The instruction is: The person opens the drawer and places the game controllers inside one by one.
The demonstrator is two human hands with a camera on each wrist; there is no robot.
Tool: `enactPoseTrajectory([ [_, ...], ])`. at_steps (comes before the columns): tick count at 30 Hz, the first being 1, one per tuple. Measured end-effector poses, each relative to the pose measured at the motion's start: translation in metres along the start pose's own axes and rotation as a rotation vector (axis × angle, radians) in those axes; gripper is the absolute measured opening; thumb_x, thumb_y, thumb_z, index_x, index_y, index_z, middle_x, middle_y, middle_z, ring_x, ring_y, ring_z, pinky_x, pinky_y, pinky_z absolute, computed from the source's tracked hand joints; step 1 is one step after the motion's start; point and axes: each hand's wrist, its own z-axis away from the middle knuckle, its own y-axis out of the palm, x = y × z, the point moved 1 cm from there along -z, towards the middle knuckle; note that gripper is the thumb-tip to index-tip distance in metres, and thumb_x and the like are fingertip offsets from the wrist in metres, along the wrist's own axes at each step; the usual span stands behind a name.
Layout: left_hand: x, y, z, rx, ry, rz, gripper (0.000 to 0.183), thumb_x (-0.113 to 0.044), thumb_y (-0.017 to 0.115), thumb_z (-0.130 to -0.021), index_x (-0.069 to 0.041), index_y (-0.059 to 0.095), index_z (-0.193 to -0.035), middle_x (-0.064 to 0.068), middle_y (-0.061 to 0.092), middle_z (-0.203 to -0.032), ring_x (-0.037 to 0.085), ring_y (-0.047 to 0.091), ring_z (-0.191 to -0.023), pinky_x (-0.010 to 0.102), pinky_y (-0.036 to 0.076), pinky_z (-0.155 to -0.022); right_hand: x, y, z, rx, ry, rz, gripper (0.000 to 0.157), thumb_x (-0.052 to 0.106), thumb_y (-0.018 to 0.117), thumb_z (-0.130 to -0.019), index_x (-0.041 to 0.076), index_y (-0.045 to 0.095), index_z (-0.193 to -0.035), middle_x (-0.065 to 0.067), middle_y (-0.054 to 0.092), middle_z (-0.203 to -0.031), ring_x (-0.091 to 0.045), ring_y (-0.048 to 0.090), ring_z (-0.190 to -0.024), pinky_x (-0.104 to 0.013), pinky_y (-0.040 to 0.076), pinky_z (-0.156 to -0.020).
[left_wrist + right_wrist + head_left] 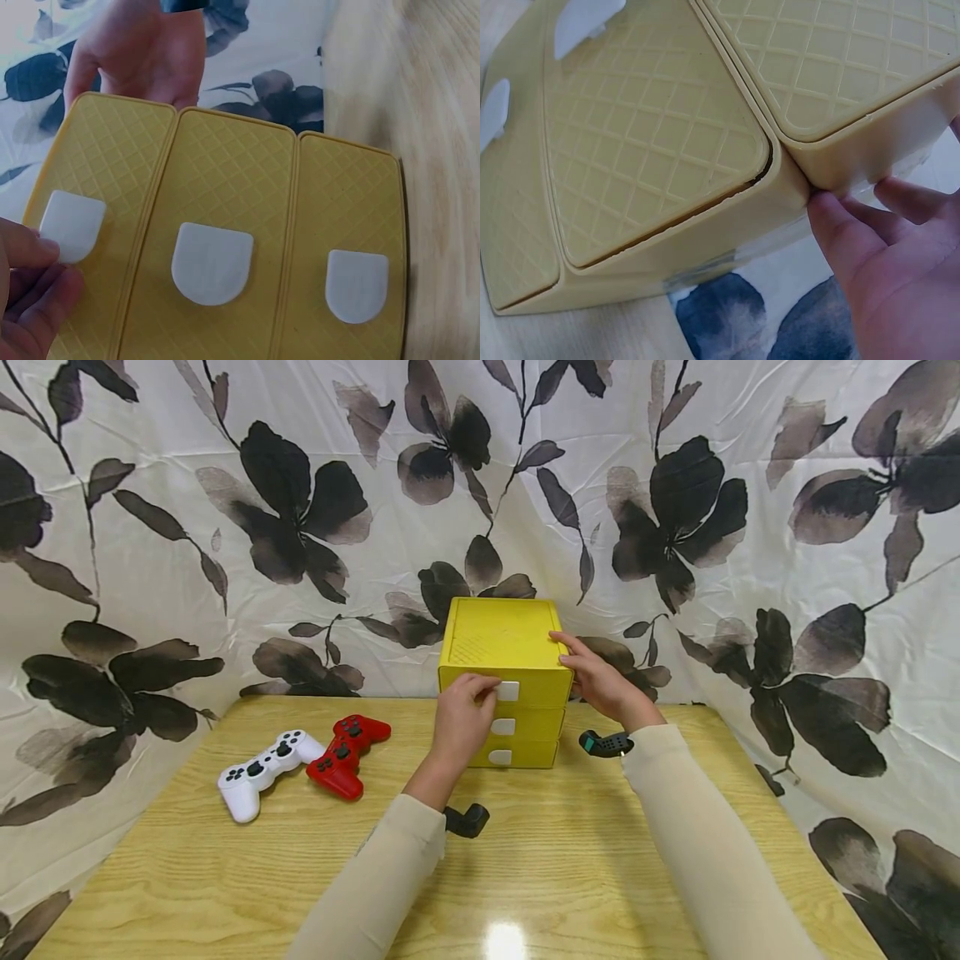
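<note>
A yellow three-drawer box [502, 635] stands at the back of the table, all drawer fronts in place. My left hand [465, 714] is at the top drawer's white handle [508, 691]; the left wrist view shows the thumb and a finger pinching that handle [73, 225] at its edge. The middle handle [212, 264] and bottom handle [358, 286] are untouched. Against the box's right side rests my right hand [603, 681], fingers extended to the top edge. From the right wrist, this hand [900, 255] touches the side wall near the top drawer.
To the left on the wooden table [600, 877] lie a white game controller [262, 768] and a red game controller [345, 756], side by side. A floral cloth [300, 527] hangs right behind the box. Black devices are strapped at both wrists.
</note>
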Motion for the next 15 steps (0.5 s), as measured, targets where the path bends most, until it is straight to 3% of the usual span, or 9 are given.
enactPoseTrajectory([
  [10,0.01,0.0,0.013,-0.047,-0.02,0.07,0.015,-0.003,0.066,-0.087,-0.001,0.074,-0.1,0.012,0.071,-0.092,0.022,0.067,-0.081,0.033,0.058,-0.075,0.002,0.001,-0.001,-0.004,-0.012,0.02,0.058,0.026,0.034,-0.102,0.022,0.012,-0.156,-0.009,0.007,-0.163,-0.036,0.026,-0.144,-0.059,0.022,-0.116],
  [15,0.017,0.001,0.02,-0.025,-0.066,0.097,0.017,-0.003,0.069,-0.086,-0.001,0.074,-0.102,0.012,0.071,-0.094,0.024,0.068,-0.082,0.034,0.058,-0.075,0.002,0.001,-0.001,-0.004,-0.013,0.022,0.059,0.026,0.034,-0.102,0.023,0.011,-0.156,-0.008,0.006,-0.163,-0.036,0.025,-0.144,-0.059,0.021,-0.116],
])
